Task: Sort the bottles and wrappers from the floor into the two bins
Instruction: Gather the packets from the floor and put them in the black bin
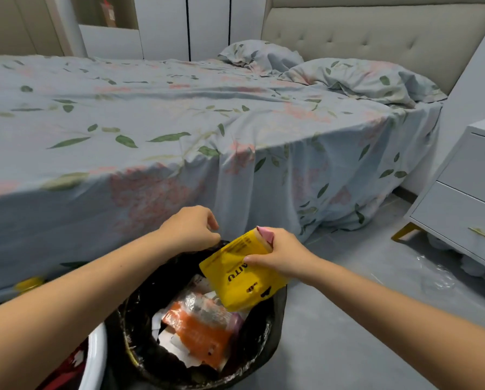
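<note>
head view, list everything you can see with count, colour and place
yellow wrapper: 1, yellow, held over the black bin
black bin: 1, black liner, on floor by the bed
orange wrapper: 1, orange, inside the black bin
white bin: 1, white rim, bottom left
clear plastic: 1, clear, floor near the nightstand
bed: 1, floral sheet, behind the bins
pillows: 2, floral, by the headboard
nightstand: 1, pale grey, right
left hand: 1, fingers at the liner's rim
right hand: 1, grips the yellow wrapper

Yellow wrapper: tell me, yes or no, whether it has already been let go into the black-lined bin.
No: the right hand grips the yellow wrapper by its upper edge, above the black-lined bin.
</note>
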